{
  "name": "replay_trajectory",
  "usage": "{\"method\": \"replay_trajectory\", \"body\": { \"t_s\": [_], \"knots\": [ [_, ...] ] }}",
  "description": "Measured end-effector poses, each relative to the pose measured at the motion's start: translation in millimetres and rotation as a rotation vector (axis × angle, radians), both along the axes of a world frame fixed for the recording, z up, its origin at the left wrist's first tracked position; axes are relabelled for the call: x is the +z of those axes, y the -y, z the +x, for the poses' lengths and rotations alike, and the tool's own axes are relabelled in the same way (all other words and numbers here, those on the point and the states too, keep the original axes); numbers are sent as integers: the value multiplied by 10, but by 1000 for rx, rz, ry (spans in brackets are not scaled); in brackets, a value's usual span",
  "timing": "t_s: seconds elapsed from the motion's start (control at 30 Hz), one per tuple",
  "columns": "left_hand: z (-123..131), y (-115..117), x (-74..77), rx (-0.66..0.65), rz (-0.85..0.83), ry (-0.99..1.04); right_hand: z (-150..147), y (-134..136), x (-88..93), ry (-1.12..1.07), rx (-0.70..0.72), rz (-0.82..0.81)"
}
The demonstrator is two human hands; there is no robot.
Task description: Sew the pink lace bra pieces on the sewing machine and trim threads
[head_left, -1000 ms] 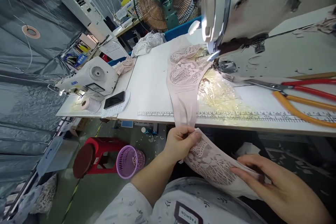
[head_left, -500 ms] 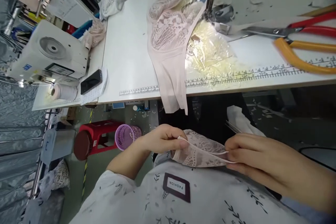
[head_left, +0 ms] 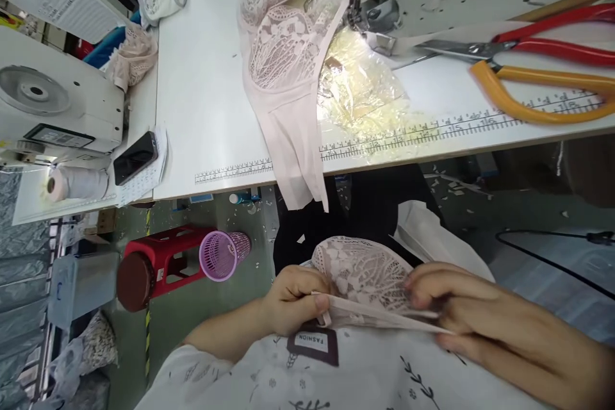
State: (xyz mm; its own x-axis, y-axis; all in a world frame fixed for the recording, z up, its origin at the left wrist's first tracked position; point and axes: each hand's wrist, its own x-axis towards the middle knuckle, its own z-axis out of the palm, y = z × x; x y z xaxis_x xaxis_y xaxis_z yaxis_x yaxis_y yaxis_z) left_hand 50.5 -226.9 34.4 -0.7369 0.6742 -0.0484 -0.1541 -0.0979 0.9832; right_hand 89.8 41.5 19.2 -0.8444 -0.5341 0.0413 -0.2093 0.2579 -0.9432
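A pale pink lace piece (head_left: 368,272) lies stretched between my hands, just above my lap. My left hand (head_left: 295,301) pinches its strip edge at one end, thumb on top. At the other end my right hand (head_left: 473,314) has its fingers closed around the edge of the fabric. On the table above them, a pink lace bra part (head_left: 288,70) hangs over the front edge, its upper side near the sewing machine's presser foot (head_left: 354,9). Beside it lies yellowish clear plastic film (head_left: 365,83).
Scissors with orange handles (head_left: 538,77) and red-handled cutters (head_left: 542,38) rest at the table's right. A phone (head_left: 136,158), a thread cone (head_left: 77,183) and another sewing machine (head_left: 57,90) stand left. Below are a red stool (head_left: 166,261) and a purple basket (head_left: 223,255).
The lace piece has been turned so more of its face shows, and both hands are lower in view. The camera view has shifted, with the table items farther left.
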Motion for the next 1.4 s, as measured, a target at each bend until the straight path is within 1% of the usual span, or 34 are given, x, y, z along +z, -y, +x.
{"method": "replay_trajectory", "body": {
  "t_s": [0.03, 0.1, 0.17, 0.2, 0.27, 0.37, 0.5, 0.57, 0.67, 0.77, 0.93, 1.03, 1.13, 1.23, 1.3, 1.4],
  "knots": [
    [-68, -11, 65, -10, -35, -99, -68, 17, 17, -14, 43, -9],
    [-203, -20, 202, -39, -141, -365, -206, 33, 46, -57, 112, 0],
    [-312, -16, 318, -24, -273, -614, -314, 20, 59, -98, 126, 44],
    [-351, -12, 359, -3, -337, -693, -349, 6, 59, -115, 128, 61],
    [-399, -7, 404, 16, -408, -754, -384, -24, 44, -152, 132, 79],
    [-417, -15, 406, -13, -386, -734, -378, -48, 8, -241, 102, 62],
    [-410, -27, 388, -6, -343, -717, -347, -23, -2, -318, -9, 53],
    [-409, -16, 383, 0, -340, -706, -334, 3, 9, -318, -66, 33],
    [-416, 14, 369, 11, -322, -692, -313, 38, 25, -255, -124, 26],
    [-429, 33, 353, 23, -317, -700, -288, 55, 26, -225, -133, 61],
    [-447, 27, 341, 44, -333, -721, -273, 60, 31, -340, -99, 34],
    [-439, 28, 314, 82, -346, -712, -289, 72, 58, -352, -122, 37],
    [-426, 37, 270, 174, -347, -661, -296, 91, 62, -358, -161, 13],
    [-427, 42, 254, 258, -330, -567, -286, 107, 26, -343, -175, -15],
    [-441, 40, 269, 267, -341, -470, -277, 116, 2, -330, -186, -30],
    [-473, 43, 302, 241, -391, -328, -275, 127, -3, -333, -202, -37]
  ]
}}
